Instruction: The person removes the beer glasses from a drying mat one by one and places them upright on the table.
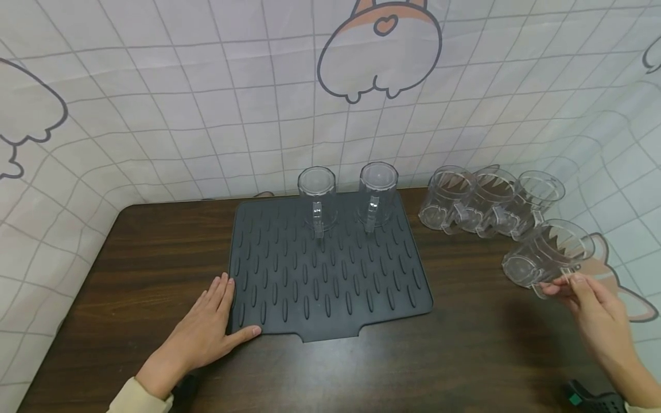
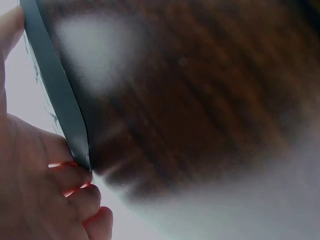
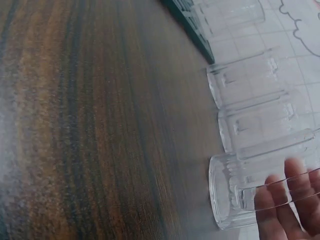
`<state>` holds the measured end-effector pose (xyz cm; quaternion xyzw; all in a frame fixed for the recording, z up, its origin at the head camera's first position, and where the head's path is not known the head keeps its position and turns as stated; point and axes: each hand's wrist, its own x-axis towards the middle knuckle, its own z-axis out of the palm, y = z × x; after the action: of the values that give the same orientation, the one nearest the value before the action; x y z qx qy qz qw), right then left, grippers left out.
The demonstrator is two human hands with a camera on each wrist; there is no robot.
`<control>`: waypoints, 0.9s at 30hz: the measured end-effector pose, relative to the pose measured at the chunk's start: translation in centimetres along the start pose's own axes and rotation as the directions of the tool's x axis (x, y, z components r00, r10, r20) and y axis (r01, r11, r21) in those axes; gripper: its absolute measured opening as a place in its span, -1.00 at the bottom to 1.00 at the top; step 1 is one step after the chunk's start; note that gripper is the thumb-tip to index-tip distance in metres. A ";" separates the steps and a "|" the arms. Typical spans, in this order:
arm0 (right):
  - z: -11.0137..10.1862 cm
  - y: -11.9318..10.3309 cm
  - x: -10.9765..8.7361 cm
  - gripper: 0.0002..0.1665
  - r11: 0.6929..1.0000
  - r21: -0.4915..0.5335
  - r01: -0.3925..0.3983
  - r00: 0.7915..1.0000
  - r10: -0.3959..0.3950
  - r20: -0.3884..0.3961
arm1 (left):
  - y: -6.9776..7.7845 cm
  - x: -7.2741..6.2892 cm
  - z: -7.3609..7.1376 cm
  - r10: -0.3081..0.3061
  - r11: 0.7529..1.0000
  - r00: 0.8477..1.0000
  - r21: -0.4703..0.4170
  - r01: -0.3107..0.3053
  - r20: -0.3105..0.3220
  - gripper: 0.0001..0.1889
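Observation:
My left hand [image 1: 203,324] lies flat at the lower left corner of the dark ribbed drying mat [image 1: 320,287], its thumb on the near edge and straight fingers along the left side. The left wrist view shows this hand [image 2: 45,185] against the mat's edge [image 2: 62,95]. On the right, my right hand [image 1: 599,310] pinches the handle of a clear glass mug [image 1: 547,252]. In the right wrist view the fingers [image 3: 295,200] are at the handle of that mug [image 3: 222,190]. Whether its base touches the table I cannot tell.
Two glass mugs stand at the mat's back edge, one mug [image 1: 317,195] left of the other [image 1: 378,192]. Three more, a left mug [image 1: 446,195], a middle mug [image 1: 488,198] and a right mug [image 1: 537,195], stand close together on the wooden table [image 1: 465,355]. A tiled-pattern cloth [image 1: 232,115] hangs behind.

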<state>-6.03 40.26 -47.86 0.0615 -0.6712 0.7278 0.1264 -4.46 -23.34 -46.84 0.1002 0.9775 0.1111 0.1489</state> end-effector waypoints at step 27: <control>6.0 -4.6 1.3 -0.70 0.908 0.224 0.354 0.935 -0.344 -0.084 | 0.0 -0.1 0.1 -0.006 1.000 1.000 0.000 0.006 -0.010 0.24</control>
<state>-6.57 34.72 -42.59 0.1793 -0.5556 0.7689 0.2606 -4.37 -23.36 -46.93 0.0969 0.9785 0.1113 0.1443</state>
